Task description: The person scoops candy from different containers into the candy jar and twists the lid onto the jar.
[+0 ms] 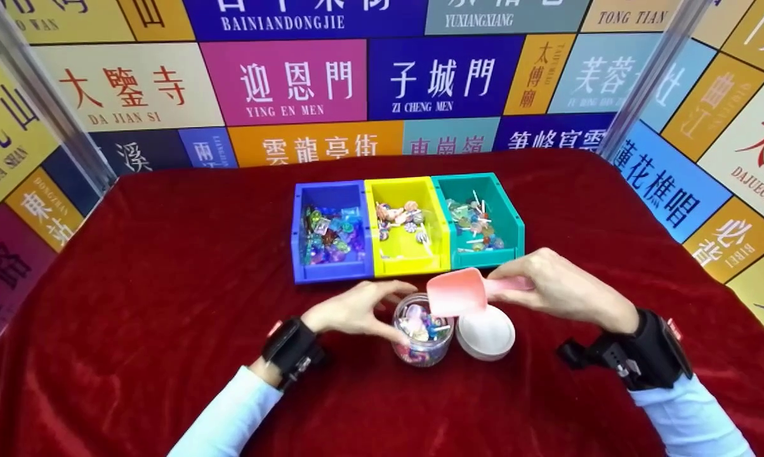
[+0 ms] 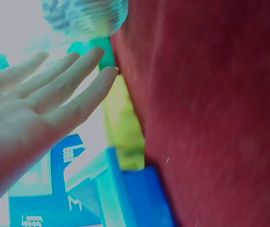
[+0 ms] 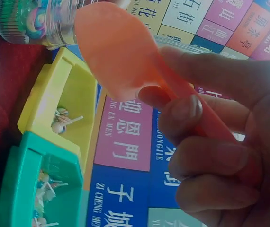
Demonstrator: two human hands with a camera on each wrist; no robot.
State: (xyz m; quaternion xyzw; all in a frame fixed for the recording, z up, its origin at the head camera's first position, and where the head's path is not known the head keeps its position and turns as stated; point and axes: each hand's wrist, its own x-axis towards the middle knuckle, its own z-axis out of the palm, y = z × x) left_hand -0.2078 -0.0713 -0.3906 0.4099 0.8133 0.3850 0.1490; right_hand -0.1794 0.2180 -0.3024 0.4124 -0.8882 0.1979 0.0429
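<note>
My right hand (image 1: 563, 289) grips a pink scoop (image 1: 458, 292) by its handle, fingers curled round it in the right wrist view. The scoop's blade overlaps the rim of a clear jar (image 1: 423, 355) filled with colourful candies and lollipops. At the jar's left side is my left hand (image 1: 350, 309), thumb and fingers spread beside it. The left wrist view shows its fingers (image 2: 64, 87) fairly straight, with the jar beyond the fingertips. A white round lid (image 1: 487, 333) lies on the cloth just right of the jar.
Three joined bins stand behind the jar: a blue bin (image 1: 334, 273) of shiny beads or candies, a yellow bin (image 1: 414, 265) and a green bin (image 1: 487, 257), both with lollipops. Dark red cloth (image 1: 185, 285) covers the table. Printed panels (image 1: 287, 82) and metal posts rise behind.
</note>
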